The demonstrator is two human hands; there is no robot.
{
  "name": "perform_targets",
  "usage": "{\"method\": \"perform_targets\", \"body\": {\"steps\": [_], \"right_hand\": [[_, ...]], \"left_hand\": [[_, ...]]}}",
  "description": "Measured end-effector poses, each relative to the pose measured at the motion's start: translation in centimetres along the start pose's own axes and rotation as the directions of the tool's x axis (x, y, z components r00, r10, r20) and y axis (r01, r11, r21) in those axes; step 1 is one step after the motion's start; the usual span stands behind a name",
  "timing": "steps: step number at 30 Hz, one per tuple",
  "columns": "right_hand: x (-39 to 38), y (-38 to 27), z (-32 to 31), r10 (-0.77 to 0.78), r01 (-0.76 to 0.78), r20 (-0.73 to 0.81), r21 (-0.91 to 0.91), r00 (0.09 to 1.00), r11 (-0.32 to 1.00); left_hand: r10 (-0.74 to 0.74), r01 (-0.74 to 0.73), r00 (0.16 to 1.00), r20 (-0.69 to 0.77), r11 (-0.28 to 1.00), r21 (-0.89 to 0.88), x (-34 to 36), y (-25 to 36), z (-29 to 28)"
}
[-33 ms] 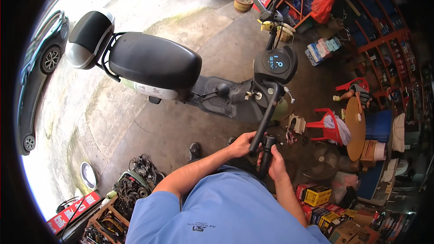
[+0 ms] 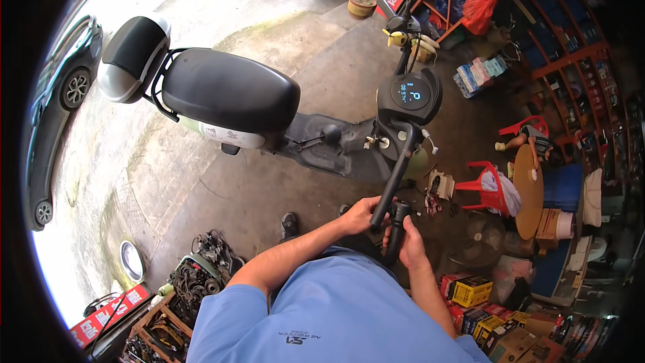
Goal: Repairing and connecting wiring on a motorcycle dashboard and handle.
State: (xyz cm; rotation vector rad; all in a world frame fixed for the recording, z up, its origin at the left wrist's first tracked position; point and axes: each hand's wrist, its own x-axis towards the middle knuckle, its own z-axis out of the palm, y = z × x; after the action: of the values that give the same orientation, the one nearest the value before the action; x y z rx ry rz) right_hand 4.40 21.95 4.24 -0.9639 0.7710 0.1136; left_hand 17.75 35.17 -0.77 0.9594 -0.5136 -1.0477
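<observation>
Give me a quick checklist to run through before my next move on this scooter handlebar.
1. Left hand on the handlebar: ok, it closes around the bar's near end.
2. Right hand on the black handle piece at the bar's end: ok, it wraps it just below the left hand.
3. Scooter upright: ok, though its stand is hidden, so support cannot tell.
4. Round display state: ok, it is lit.
5. Floor at the feet: not ok, loose small parts lie beside the front wheel area.
6. Fastening of the handle piece to the bar: cannot tell, the hands cover the joint.
</observation>
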Motion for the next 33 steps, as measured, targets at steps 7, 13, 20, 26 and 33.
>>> {"method": "perform_targets", "body": {"steps": [7,13,20,26,33], "right_hand": [[0.0,-0.1,-0.9,0.045,-0.047,0.053,0.032,0.998,0.998],[0.2,-0.1,-1.1,0.013,-0.012,0.041,-0.011,0.999,1.0],[0.1,-0.3,-0.9,0.038,-0.04,0.054,0.023,0.998,0.999],[0.1,-0.4,-0.8,0.063,-0.067,0.065,0.057,0.996,0.996],[0.5,0.0,-1.0,0.065,-0.073,0.095,0.077,0.993,0.994]], "left_hand": [[-0.02,0.005,0.992,0.127,0.993,0.121,0.6,0.8,-1.1],[-0.023,-0.001,0.988,0.155,0.988,0.151,0.9,0.2,-1.3],[0.038,-0.055,0.994,0.099,0.984,0.17,0.3,0.3,-0.9],[0.021,-0.033,0.995,0.096,0.991,0.127,0.2,0.7,-0.7],[-0.061,0.052,0.993,0.1,0.994,0.093,-0.3,1.6,-0.9]]}}
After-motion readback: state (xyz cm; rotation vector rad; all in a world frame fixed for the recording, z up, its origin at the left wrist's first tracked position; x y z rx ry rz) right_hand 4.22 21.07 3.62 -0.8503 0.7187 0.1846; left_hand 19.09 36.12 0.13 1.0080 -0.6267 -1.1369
